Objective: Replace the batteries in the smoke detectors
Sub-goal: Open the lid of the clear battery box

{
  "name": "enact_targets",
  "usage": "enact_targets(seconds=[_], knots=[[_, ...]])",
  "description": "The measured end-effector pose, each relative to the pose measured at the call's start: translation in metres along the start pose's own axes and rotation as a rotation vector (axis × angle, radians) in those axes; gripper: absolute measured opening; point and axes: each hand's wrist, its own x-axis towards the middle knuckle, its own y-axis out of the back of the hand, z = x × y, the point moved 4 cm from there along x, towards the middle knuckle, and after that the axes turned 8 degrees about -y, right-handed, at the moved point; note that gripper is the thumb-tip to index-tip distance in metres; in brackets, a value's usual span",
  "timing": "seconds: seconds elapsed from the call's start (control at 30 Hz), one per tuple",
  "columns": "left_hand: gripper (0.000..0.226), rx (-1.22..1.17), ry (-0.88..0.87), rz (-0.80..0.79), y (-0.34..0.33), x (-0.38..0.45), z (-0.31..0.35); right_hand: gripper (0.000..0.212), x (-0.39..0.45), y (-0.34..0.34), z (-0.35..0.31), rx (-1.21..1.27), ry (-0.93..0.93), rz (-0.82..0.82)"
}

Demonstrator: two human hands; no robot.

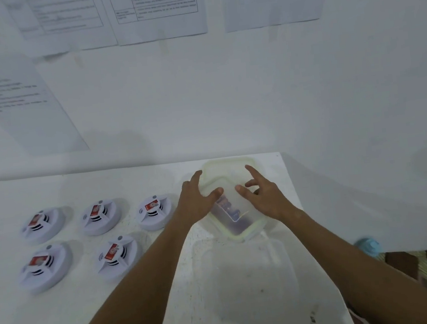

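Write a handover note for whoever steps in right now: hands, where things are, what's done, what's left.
Left hand: fingers curled over the left edge of the box lid, grip on it.
Right hand: fingers spread, touching the lid's right side; no clear grip.
Box: translucent, at the table's far right; dark items inside, too blurred to identify.
Detectors: five, left of the box, three in the back row, two in front, each with a red label on top.
Done: apparently nothing; no detector is open.
Left: get the lid off, then do all five detectors.
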Motion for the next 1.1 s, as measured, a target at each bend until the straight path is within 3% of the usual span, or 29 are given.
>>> enact_targets(seconds=[0.17, 0.3, 0.4, 0.67, 0.9, 1.1], knots=[[0.088, -0.034, 0.102, 0.145, -0.010, -0.019, 0.007, 0.073, -0.014, 0.014, 0.028, 0.112, -0.083, 0.112], [0.101, -0.049, 0.146, 0.143, -0.016, -0.035, 0.004, 0.086, -0.019, 0.018, 0.036, 0.128, -0.139, 0.129], [0.107, -0.035, 0.127, 0.161, -0.008, -0.041, 0.003, 0.092, -0.022, 0.023, 0.031, 0.078, -0.109, 0.176], [0.099, -0.081, 0.032, 0.190, 0.021, -0.043, 0.017, 0.100, -0.031, 0.045, 0.002, 0.071, -0.027, 0.228], [0.095, -0.151, -0.041, 0.278, 0.052, 0.018, 0.045, 0.098, 0.024, 0.068, -0.045, 0.239, 0.077, 0.273], [0.095, -0.191, 0.026, 0.219, 0.031, 0.069, 0.024, 0.102, 0.079, 0.059, -0.031, 0.189, 0.049, 0.221]])
